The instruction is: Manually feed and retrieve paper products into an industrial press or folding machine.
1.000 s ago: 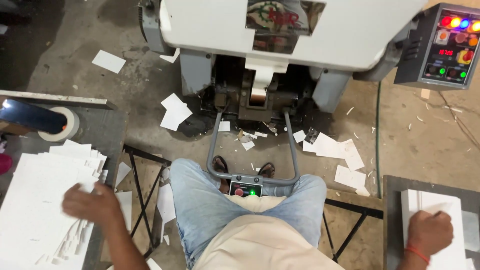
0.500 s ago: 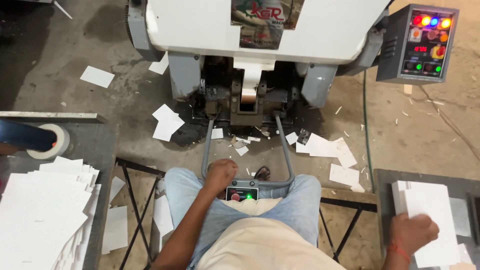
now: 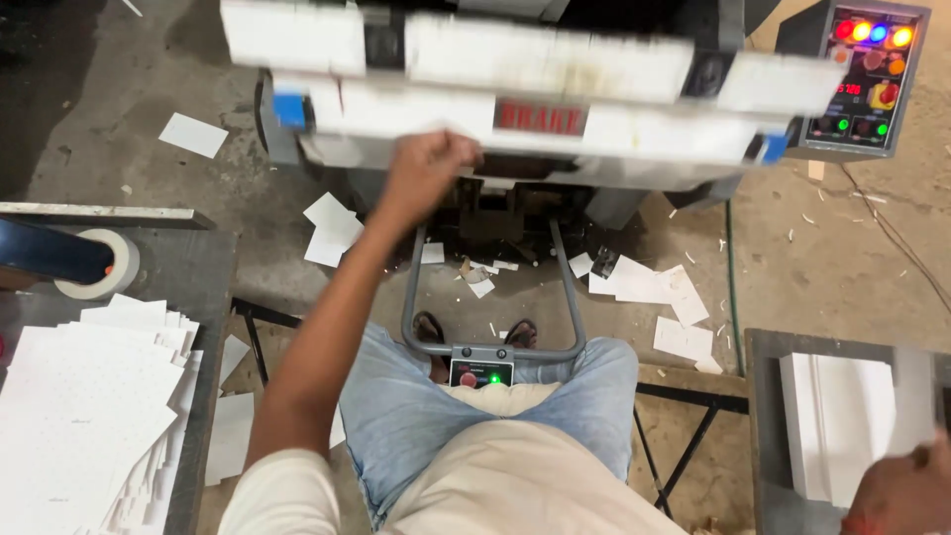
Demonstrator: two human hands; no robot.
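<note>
Two bare hands are at work, seen from the head camera looking down. The person's left hand (image 3: 428,166) is raised in front of them, curled into a fist against the lower edge of the big white, blurred machine platen (image 3: 515,89); whether it grips anything there I cannot tell. The right hand (image 3: 897,495) sits low at the frame's corner, only partly in view, touching the neat stack of white paper sheets (image 3: 842,426) on the grey metal side table (image 3: 768,416); its fingers are too cropped to judge. Between the blue-jeaned knees stands a grey tubular frame (image 3: 492,349) with a small pedal box showing a green light (image 3: 482,374). At the person's left, a looser pile of white sheets (image 3: 84,416) lies beside a roll of tape (image 3: 99,266). Paper scraps litter the concrete floor (image 3: 119,79).
</note>
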